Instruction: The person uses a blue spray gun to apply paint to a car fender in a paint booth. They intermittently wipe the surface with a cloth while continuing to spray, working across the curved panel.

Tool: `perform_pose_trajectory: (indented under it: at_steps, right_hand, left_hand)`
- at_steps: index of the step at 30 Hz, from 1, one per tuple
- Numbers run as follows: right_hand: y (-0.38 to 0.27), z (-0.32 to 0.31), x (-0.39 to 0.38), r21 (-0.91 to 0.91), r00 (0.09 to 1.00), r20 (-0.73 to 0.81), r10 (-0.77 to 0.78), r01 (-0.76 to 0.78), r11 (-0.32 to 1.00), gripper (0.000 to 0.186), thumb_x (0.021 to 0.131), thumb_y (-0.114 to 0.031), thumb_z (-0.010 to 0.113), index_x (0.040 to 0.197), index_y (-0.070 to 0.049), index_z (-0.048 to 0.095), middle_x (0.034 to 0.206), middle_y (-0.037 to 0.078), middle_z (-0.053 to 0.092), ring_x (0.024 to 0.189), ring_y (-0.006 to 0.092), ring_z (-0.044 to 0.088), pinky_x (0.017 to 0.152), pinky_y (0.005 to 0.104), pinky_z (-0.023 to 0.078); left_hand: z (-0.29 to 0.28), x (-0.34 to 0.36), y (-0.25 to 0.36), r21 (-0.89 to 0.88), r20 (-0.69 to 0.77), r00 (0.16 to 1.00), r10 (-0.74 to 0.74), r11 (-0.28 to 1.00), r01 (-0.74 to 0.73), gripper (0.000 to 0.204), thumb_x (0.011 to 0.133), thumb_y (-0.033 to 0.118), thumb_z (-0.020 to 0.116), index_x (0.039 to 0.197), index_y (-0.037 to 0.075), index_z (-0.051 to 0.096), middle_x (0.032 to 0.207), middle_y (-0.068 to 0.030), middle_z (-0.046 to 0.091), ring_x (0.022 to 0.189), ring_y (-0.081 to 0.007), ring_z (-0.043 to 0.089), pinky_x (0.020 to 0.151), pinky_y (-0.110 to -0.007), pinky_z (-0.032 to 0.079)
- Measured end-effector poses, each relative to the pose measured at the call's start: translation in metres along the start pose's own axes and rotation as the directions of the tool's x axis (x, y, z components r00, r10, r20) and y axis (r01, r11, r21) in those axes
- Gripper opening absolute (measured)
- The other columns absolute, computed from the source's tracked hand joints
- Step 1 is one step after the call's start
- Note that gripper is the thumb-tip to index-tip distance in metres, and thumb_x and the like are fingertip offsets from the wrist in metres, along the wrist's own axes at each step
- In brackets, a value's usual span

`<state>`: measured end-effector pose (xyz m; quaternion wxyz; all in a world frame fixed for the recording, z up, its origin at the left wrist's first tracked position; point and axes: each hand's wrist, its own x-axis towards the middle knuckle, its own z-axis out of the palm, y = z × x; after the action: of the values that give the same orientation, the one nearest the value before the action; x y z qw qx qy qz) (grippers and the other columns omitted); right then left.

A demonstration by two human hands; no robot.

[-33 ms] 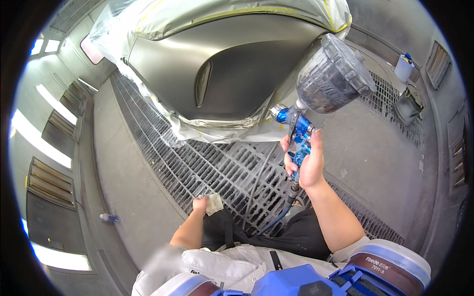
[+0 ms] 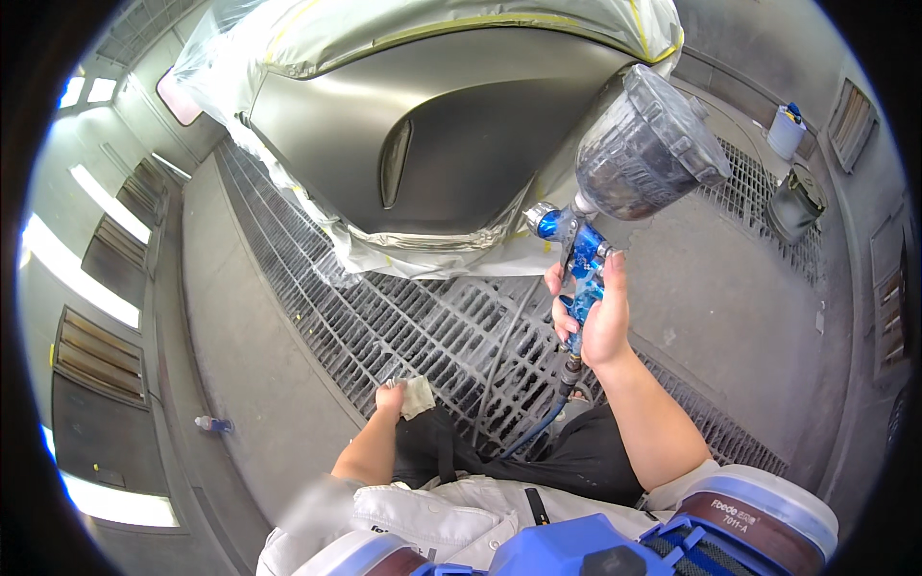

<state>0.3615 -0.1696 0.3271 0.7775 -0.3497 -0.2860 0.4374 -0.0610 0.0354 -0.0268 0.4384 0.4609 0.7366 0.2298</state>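
Observation:
My right hand (image 2: 605, 322) is closed round the handle of a blue spray gun (image 2: 582, 254), raised right of centre. A large smudged grey paint cup (image 2: 648, 149) tops the gun, tilted to the right. From the base of the handle a dark air hose (image 2: 538, 430) drops toward my legs. Low and left of centre, my left hand (image 2: 388, 396) pinches a pale folded cloth (image 2: 416, 396). Ahead of the gun is a dark satin car body panel (image 2: 461, 144) with a slot-like recess. The gun's nozzle points left, apart from the panel.
Masking film (image 2: 317, 38) wraps the car around the panel. A metal floor grating (image 2: 432, 307) runs under it and my feet. At the right stand a white bucket (image 2: 786, 134) and a dark drum (image 2: 796, 204). A small bottle (image 2: 212, 423) lies near the left wall.

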Motion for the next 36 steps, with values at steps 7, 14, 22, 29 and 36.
perform_pose_trajectory:
  at_steps: [7, 14, 22, 29, 36]
  right_hand:
    - [0.000, 0.002, 0.000, -0.016, 0.999, 0.028, -0.017, 0.018, 1.000, 0.079, 0.105, -0.074, 0.034, 0.110, 0.002, 0.054, 0.092, 0.010, 0.061, 0.044, 0.0088, 0.044, 0.040, 0.0256, 0.039]
    - [0.001, 0.001, -0.001, -0.040, 1.000, -0.008, 0.006, -0.006, 0.999, 0.078, 0.104, -0.075, 0.030, 0.111, -0.001, 0.055, 0.092, 0.009, 0.060, 0.044, 0.0085, 0.041, 0.040, 0.0248, 0.038]
    - [-0.001, 0.004, -0.001, -0.018, 1.000, 0.007, -0.020, 0.020, 1.000, 0.080, 0.103, -0.075, 0.035, 0.108, 0.002, 0.056, 0.092, 0.010, 0.062, 0.045, 0.0088, 0.045, 0.040, 0.0254, 0.039]
    - [0.000, 0.003, 0.000, -0.045, 1.000, 0.004, 0.000, 0.000, 0.999, 0.080, 0.103, -0.076, 0.031, 0.106, -0.001, 0.056, 0.092, 0.009, 0.061, 0.044, 0.0088, 0.041, 0.040, 0.0248, 0.038]
    - [0.001, 0.003, 0.000, -0.047, 1.000, -0.007, -0.005, 0.004, 0.999, 0.081, 0.103, -0.078, 0.031, 0.105, 0.000, 0.056, 0.093, 0.009, 0.061, 0.043, 0.0085, 0.041, 0.039, 0.0248, 0.037]
  left_hand:
    - [0.008, -0.022, 0.003, 0.505, -0.007, 0.961, 0.277, 0.830, -0.236, 0.045, 0.090, 0.036, 0.069, 0.121, 0.003, 0.071, 0.115, -0.0232, 0.075, 0.112, -0.0417, 0.070, 0.097, -0.048, 0.055]
    - [0.012, -0.029, 0.012, 0.523, 0.044, 0.972, 0.232, 0.823, -0.220, 0.046, 0.091, 0.039, 0.068, 0.122, 0.004, 0.069, 0.120, -0.0207, 0.074, 0.116, -0.0391, 0.069, 0.099, -0.047, 0.054]
    - [0.012, -0.035, 0.012, 0.532, 0.036, 0.963, 0.267, 0.811, -0.245, 0.048, 0.090, 0.041, 0.069, 0.122, 0.005, 0.071, 0.119, -0.0203, 0.075, 0.115, -0.0384, 0.070, 0.099, -0.047, 0.054]
    - [0.011, -0.052, 0.028, 0.592, 0.049, 0.969, 0.241, 0.775, -0.223, 0.052, 0.088, 0.040, 0.069, 0.126, 0.005, 0.070, 0.120, -0.0210, 0.074, 0.116, -0.0388, 0.069, 0.099, -0.047, 0.054]
    - [0.012, -0.050, 0.028, 0.570, 0.042, 0.969, 0.242, 0.791, -0.222, 0.047, 0.089, 0.038, 0.069, 0.123, 0.006, 0.071, 0.118, -0.0206, 0.075, 0.114, -0.0390, 0.070, 0.098, -0.048, 0.055]
